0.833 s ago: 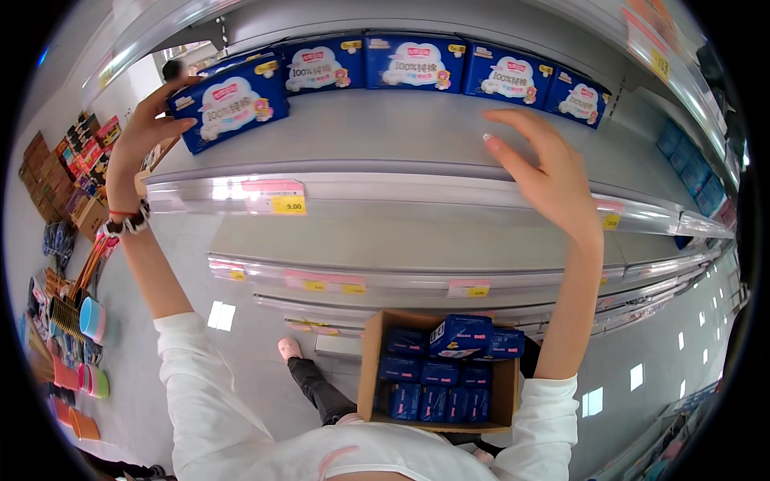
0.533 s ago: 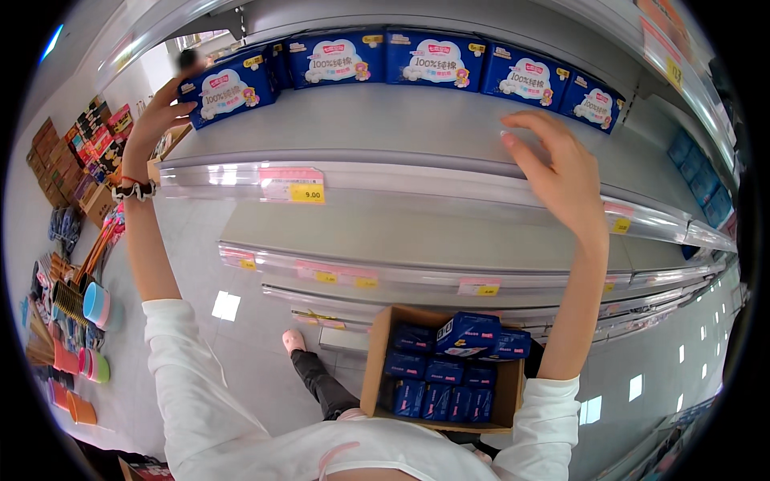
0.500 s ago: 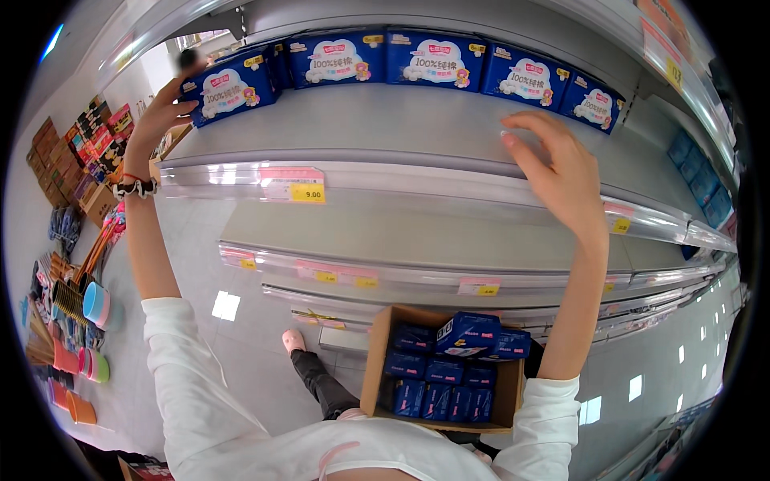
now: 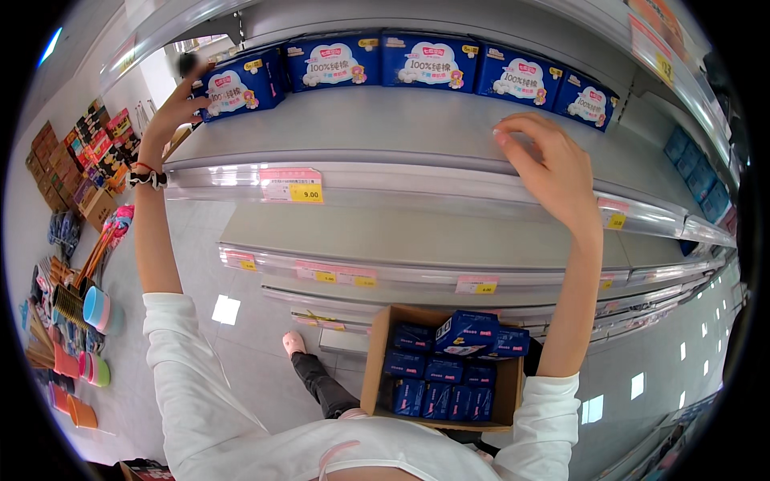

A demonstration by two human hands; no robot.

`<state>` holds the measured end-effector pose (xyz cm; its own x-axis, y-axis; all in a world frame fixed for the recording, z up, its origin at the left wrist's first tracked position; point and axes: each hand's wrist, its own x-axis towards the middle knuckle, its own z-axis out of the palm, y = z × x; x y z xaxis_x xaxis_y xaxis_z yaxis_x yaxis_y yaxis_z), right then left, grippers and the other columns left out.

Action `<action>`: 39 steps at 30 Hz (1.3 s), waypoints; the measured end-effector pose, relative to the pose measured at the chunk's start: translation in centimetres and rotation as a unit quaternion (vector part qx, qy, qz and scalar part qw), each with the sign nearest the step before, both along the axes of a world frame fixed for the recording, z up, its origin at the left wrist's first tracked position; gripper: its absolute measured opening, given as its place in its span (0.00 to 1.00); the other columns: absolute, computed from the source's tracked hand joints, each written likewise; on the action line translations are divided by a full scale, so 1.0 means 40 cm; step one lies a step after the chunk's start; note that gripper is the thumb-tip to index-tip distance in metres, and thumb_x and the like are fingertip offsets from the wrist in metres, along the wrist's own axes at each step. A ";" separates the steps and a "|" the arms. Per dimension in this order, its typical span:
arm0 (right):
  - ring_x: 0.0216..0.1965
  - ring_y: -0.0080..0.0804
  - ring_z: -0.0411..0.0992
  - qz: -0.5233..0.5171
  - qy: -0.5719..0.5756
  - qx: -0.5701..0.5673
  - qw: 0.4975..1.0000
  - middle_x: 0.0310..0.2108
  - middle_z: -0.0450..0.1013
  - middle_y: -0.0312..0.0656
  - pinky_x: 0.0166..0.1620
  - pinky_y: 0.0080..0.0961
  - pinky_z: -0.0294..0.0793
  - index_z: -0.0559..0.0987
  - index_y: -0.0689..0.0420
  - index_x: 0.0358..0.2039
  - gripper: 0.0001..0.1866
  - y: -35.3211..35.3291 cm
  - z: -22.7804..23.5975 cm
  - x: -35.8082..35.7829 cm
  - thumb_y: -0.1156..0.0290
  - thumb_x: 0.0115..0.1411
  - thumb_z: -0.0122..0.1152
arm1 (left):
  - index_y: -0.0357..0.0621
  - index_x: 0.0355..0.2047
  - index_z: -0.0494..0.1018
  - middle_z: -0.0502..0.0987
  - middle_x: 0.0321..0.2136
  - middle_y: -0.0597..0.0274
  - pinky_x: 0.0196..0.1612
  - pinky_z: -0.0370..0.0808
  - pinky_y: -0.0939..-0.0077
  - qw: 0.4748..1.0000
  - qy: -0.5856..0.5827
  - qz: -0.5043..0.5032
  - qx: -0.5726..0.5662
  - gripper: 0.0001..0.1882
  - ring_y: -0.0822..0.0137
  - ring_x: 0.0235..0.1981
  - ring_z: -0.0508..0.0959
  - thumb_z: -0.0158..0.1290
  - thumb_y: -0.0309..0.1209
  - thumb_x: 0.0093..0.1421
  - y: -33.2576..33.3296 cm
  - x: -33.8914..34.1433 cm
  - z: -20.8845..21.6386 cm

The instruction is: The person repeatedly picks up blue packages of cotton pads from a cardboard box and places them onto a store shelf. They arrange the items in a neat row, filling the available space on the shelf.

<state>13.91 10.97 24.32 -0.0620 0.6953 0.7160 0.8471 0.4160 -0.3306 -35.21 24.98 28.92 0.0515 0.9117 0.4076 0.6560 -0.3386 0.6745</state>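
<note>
A row of blue packs of sanitary pads [image 4: 428, 61] with white cloud shapes on their fronts stands along the back of the upper shelf [image 4: 385, 132]. My left hand [image 4: 178, 108] is at the row's left end, its thumb at the front and its fingers around the outer edge of the leftmost pack [image 4: 237, 86]. That pack is angled, and another pack is partly hidden behind it. Above the right part of the shelf, my right hand [image 4: 553, 160] hovers with thumb and fingers apart, holding nothing. It is in front of the packs at the right, not touching them.
An open cardboard box [image 4: 375, 361] with several blue packs is below the shelves, close to my body. A clear price rail [image 4: 385, 176] edges the upper shelf, with lower shelves [image 4: 417, 236] beneath. Buckets [image 4: 96, 306] and brooms stand at the left. Lighter blue packs [image 4: 694, 164] sit far right.
My left hand has moved slightly right, and the leftmost pack's outer end has shifted right with it. My right hand appears slightly further left, still empty.
</note>
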 end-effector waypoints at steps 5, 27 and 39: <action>0.25 0.33 0.72 -0.013 0.003 -0.017 1.000 0.34 0.77 0.36 0.34 0.29 0.69 0.80 0.54 0.30 0.16 -0.003 -0.002 -0.002 0.54 0.56 0.57 | 0.63 0.64 0.58 0.67 0.51 0.58 0.43 0.73 0.74 1.000 0.018 0.015 -0.002 0.35 0.66 0.46 0.71 0.52 0.31 0.54 -0.036 0.044 0.003; 0.33 0.32 0.76 0.195 0.113 -0.205 0.952 0.33 0.78 0.39 0.40 0.26 0.74 0.79 0.60 0.33 0.11 -0.313 -0.346 0.055 0.72 0.48 0.68 | 0.45 0.36 0.78 0.79 0.30 0.59 0.34 0.72 0.65 0.887 0.109 -0.448 0.015 0.09 0.57 0.30 0.77 0.54 0.25 0.53 -0.545 0.660 -0.668; 0.63 0.46 0.56 -0.003 -0.086 -0.238 0.968 0.58 0.62 0.47 0.67 0.48 0.47 0.62 0.55 0.60 0.43 -0.312 -0.641 0.034 0.72 0.42 0.70 | 0.46 0.34 0.77 0.80 0.29 0.59 0.31 0.75 0.64 0.916 0.162 -0.368 -0.023 0.07 0.55 0.30 0.79 0.53 0.30 0.54 -0.561 0.683 -0.897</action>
